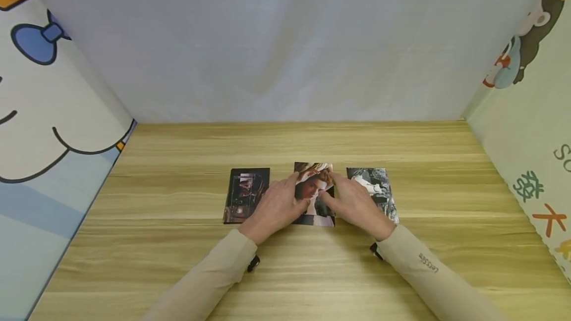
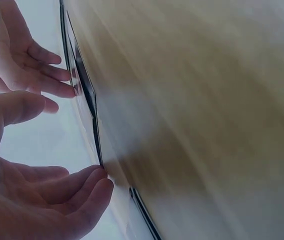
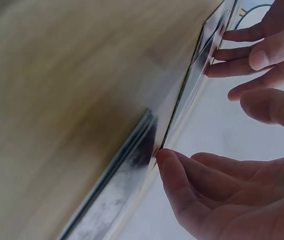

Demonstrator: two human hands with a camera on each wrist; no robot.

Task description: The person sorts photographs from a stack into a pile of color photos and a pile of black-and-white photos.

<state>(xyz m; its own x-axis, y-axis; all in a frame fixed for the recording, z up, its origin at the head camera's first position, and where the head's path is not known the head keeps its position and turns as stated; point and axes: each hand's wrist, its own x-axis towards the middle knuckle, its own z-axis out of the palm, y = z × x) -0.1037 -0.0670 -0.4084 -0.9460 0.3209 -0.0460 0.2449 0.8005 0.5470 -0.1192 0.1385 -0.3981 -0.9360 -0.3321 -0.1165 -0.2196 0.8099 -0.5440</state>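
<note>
In the head view, a colour photo card (image 1: 312,192) showing a person lies between the two hands. Another card (image 1: 317,221) sticks out from under its near edge. My left hand (image 1: 277,204) is at its left side, fingertips right at the edge. From the right, my right hand (image 1: 355,203) meets the opposite edge in the same way. Both wrist views show loosely bent fingers on the card sides, with thumbs raised off the cards. The left forearm side has a dark card pile (image 1: 243,187), partly covered by that hand; a black-and-white card pile (image 1: 379,189) is partly behind the right.
The three piles sit in a row on a wood-grain table (image 1: 178,162). A plain pale wall (image 1: 285,43) rises at the table's back edge. Cartoon-printed panels stand at left (image 1: 58,113) and right (image 1: 513,128).
</note>
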